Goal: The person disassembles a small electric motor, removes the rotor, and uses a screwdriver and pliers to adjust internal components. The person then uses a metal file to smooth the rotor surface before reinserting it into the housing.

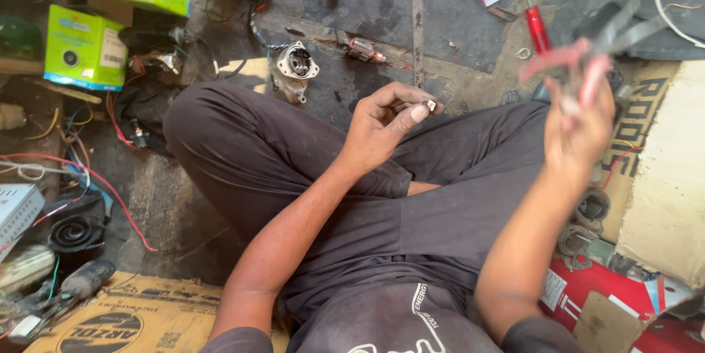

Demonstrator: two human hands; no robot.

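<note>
The left hand [385,122] pinches a small metal part [430,105] between thumb and fingertips above the lap. The right hand [580,129] grips red-handled pliers [580,59], blurred, their jaws unclear.

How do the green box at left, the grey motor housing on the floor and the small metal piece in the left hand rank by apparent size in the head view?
1. Green box
2. Grey motor housing
3. Small metal piece, pinched in the left hand; it looks smallest despite sitting nearer the camera.
</note>
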